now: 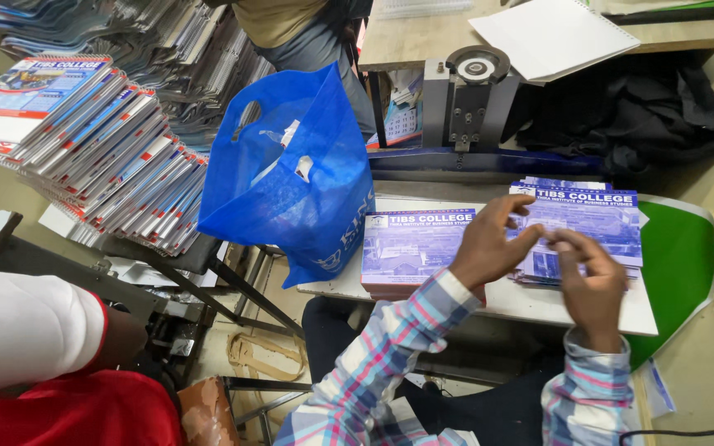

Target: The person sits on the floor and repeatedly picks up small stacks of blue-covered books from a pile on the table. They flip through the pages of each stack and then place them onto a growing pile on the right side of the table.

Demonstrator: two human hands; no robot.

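Note:
Two stacks of purple-covered booklets lie on a white board across my lap. The left stack (411, 248) is squared up. The right stack (601, 219) is looser, with sheets fanned at its edges. My left hand (489, 246) hovers between the stacks, fingers curled and its fingertips reaching toward the right stack. My right hand (592, 277) rests over the near edge of the right stack, fingers bent, pinching at the top sheet. Both sleeves are plaid.
A blue plastic carrier bag (291, 177) hangs at the board's left end. Spiral-bound booklets (92, 140) pile up on a stand at left. A metal punching machine (468, 95) stands behind the board. Another person's white sleeve (22, 326) sits at lower left.

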